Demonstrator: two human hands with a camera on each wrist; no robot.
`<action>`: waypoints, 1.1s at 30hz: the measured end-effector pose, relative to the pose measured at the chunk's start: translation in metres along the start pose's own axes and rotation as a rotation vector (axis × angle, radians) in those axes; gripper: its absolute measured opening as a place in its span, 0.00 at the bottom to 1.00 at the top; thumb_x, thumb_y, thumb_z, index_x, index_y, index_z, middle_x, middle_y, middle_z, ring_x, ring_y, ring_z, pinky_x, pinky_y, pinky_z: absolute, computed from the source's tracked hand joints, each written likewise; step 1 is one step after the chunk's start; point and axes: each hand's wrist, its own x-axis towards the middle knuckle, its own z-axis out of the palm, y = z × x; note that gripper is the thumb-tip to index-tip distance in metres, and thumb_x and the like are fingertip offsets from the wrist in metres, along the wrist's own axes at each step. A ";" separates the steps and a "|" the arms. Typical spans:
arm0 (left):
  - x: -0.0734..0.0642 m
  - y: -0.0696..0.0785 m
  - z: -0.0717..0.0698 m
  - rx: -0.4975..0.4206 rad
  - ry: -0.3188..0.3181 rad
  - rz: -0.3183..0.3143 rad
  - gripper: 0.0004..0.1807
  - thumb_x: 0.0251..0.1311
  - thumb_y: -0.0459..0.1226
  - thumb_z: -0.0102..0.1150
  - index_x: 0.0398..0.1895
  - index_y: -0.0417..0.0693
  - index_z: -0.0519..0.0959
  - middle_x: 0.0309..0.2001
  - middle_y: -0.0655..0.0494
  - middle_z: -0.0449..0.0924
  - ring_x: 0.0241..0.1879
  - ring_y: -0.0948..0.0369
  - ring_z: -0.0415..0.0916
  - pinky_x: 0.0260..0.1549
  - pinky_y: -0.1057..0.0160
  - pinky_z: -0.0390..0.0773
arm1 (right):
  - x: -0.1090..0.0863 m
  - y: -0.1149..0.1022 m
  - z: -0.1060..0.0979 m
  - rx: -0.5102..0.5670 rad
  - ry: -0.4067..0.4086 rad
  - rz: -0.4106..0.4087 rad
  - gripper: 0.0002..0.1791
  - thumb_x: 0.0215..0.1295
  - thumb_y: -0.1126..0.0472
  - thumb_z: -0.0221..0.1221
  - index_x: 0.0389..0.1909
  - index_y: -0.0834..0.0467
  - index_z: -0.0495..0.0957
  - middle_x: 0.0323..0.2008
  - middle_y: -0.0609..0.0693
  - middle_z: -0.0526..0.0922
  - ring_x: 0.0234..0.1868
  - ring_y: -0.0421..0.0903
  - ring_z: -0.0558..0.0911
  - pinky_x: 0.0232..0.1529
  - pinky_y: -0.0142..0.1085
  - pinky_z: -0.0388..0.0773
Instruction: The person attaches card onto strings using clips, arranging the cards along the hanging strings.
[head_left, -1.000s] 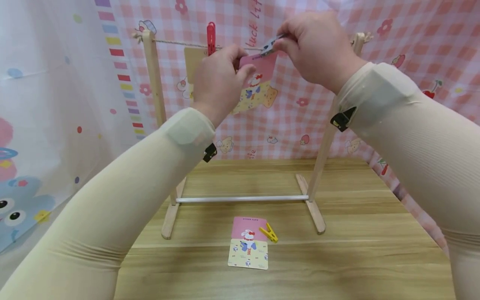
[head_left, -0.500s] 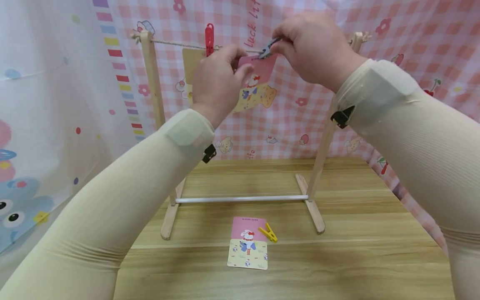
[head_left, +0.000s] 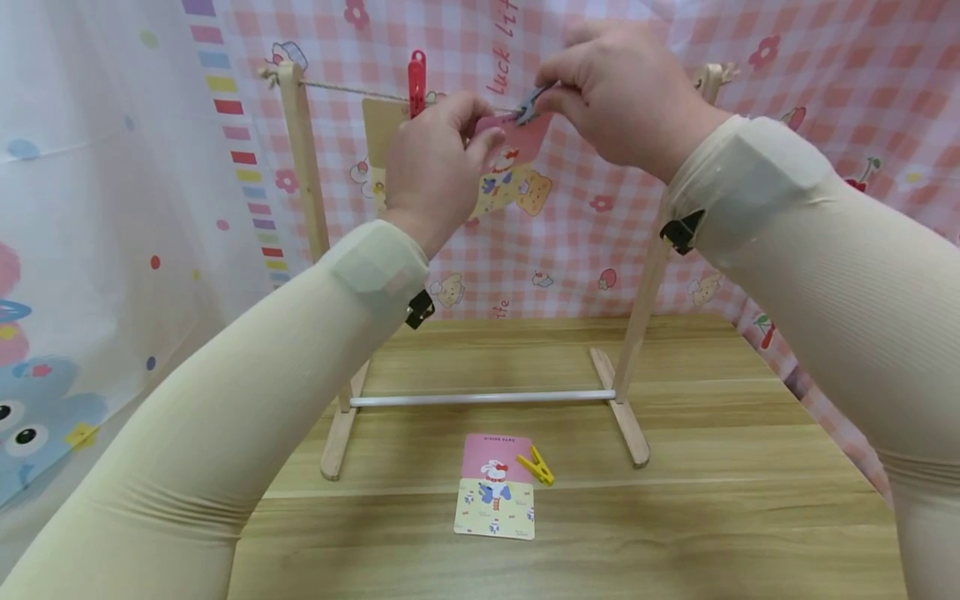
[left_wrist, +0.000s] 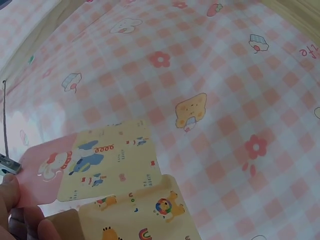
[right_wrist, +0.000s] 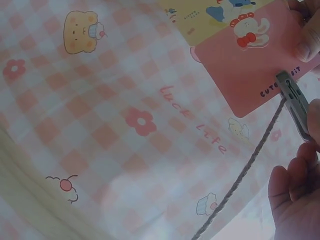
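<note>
**Left hand (head_left: 438,162) pinches a pink-and-yellow card (head_left: 528,137) at a rope (head_left: 337,87); right hand (head_left: 626,96) grips a grey clothespin (head_left: 529,107)**

Nearest, two arms in cream sleeves (head_left: 187,400) reach up from the lower corners, crossing in front of much of the scene. Between them, on a wood-grain table (head_left: 712,517), lies a second rabbit card (head_left: 495,510), with a yellow clothespin (head_left: 537,467) across its upper right edge. Beyond these stands a wooden frame (head_left: 303,158), its feet joined by a white rod (head_left: 480,398); the rope is strung between its post tops.

At the rope, the left hand's thumb and fingers clasp the pink-and-yellow card near its upper left corner. The right hand squeezes the grey clothespin, whose tip overlaps that card's top edge where the rope meets it. Just left, a red clothespin (head_left: 417,83) stands upright on the rope above a tan card (head_left: 378,133), partly hidden by the left hand; the left wrist view shows lions on it and the two cards' edges meeting.

Farthest back hangs a pink checked curtain (head_left: 577,242), with a pale dotted sheet (head_left: 82,208) at left.
</note>
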 end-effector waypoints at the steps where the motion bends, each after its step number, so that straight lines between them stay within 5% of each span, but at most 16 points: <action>1: 0.000 0.000 0.000 0.005 0.001 0.000 0.15 0.75 0.54 0.56 0.52 0.60 0.83 0.50 0.67 0.90 0.44 0.70 0.82 0.42 0.71 0.74 | 0.000 0.000 0.000 0.006 0.010 -0.017 0.15 0.79 0.56 0.59 0.50 0.62 0.88 0.44 0.61 0.82 0.42 0.55 0.76 0.41 0.43 0.69; 13: -0.003 -0.003 0.001 -0.011 -0.017 -0.007 0.14 0.74 0.54 0.57 0.48 0.59 0.83 0.46 0.65 0.89 0.41 0.68 0.80 0.42 0.69 0.75 | 0.002 -0.005 0.003 0.017 -0.034 -0.005 0.19 0.80 0.59 0.57 0.64 0.63 0.81 0.56 0.64 0.84 0.55 0.61 0.81 0.61 0.53 0.78; 33: -0.004 -0.002 0.002 -0.008 -0.017 -0.007 0.15 0.75 0.53 0.57 0.55 0.60 0.83 0.51 0.63 0.90 0.47 0.66 0.84 0.46 0.66 0.78 | -0.003 -0.003 0.009 0.026 0.009 -0.002 0.25 0.82 0.57 0.54 0.74 0.61 0.72 0.63 0.65 0.80 0.64 0.63 0.75 0.68 0.54 0.72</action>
